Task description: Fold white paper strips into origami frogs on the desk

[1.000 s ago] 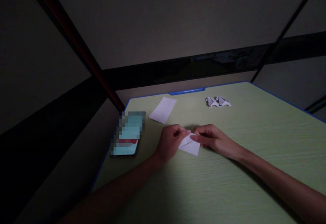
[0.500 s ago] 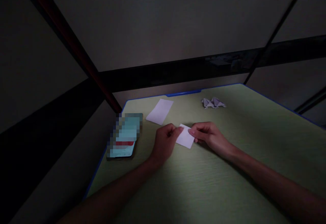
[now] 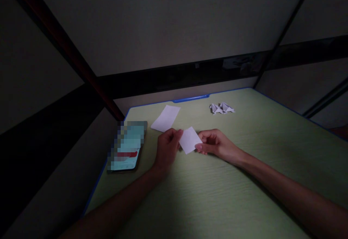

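Note:
A small white square of paper (image 3: 190, 140) is held just over the table, turned with one corner pointing away from me. My left hand (image 3: 168, 146) pinches its left corner between thumb and fingers. At the right corner, my right hand (image 3: 213, 144) grips it with the thumb on top and the fingers curled underneath. Beyond my left hand lies a larger white sheet of paper (image 3: 166, 117), slightly curved. Folded white paper figures (image 3: 221, 108) sit close together farther back on the right.
A phone (image 3: 127, 146) with a lit, partly blurred screen lies at the table's left edge. The pale green table (image 3: 244, 134) has a blue rim, with a blue raised strip (image 3: 191, 98) at the back. Dark-banded panels (image 3: 174, 32) stand right behind it.
The paper square has turned in my hands, so a corner now points away. My right thumb has shifted to its lower right edge. The whole view has moved slightly.

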A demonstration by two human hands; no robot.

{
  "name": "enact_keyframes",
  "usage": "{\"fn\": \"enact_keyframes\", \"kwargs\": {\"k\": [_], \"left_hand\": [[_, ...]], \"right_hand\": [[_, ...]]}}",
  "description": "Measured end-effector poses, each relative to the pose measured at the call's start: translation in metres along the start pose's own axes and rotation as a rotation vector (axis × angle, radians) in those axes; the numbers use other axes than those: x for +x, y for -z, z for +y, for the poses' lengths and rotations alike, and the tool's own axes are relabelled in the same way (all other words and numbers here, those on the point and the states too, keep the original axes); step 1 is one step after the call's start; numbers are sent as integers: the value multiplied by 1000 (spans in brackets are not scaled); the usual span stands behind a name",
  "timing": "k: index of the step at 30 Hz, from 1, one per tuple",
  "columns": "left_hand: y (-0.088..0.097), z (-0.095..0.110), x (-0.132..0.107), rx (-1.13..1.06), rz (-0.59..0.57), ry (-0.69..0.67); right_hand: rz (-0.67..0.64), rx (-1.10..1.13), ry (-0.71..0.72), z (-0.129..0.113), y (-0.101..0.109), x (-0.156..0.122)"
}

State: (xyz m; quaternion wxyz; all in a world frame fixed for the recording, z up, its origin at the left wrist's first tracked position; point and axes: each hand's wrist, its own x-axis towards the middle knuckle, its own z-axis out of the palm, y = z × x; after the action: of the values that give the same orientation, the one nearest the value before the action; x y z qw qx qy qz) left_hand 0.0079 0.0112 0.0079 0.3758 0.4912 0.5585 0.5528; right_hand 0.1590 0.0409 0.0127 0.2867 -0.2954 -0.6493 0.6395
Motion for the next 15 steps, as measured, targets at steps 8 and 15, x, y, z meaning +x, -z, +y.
{"fn": "enact_keyframes", "kwargs": {"k": [8,15], "left_hand": [[-1,0,0,-5,-14,-12],[0,0,0,35,5,-18]], "right_hand": [[-45,96,51,-1,-3,0],[46,198,159,0,-2,1]]}}
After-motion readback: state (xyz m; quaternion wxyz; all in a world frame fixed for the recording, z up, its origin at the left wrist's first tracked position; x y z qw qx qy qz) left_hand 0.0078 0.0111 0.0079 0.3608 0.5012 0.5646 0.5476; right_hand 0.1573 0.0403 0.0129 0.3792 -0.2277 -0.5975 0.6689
